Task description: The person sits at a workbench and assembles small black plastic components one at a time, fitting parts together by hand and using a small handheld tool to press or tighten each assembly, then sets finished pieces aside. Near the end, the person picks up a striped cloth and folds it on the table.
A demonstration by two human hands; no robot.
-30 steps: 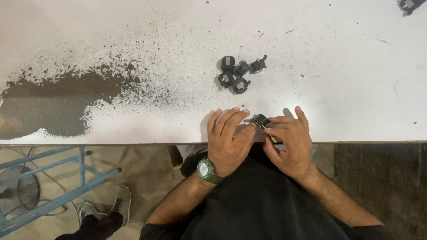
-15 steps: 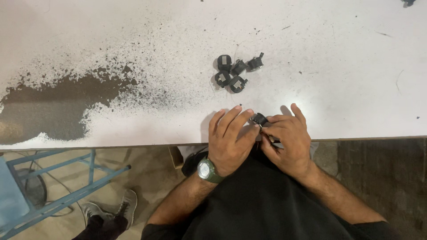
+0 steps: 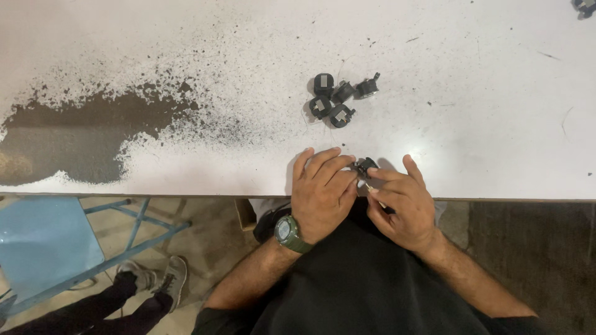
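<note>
- My left hand [image 3: 323,195] and right hand [image 3: 400,205] met at the near edge of the tabletop [image 3: 472,124], fingers curled shut on one small black part [image 3: 365,166], apparently pinched from both sides to steady it.
- Five like black parts [image 3: 338,99] lay clustered just beyond, apart from the hands.
- To the left spread a dark worn patch [image 3: 81,136]; open room remained to the right.
- A blue stool [image 3: 43,239] stood below.

Fingers hide most of the small black part [image 3: 365,166]; its shape is unclear.
</note>
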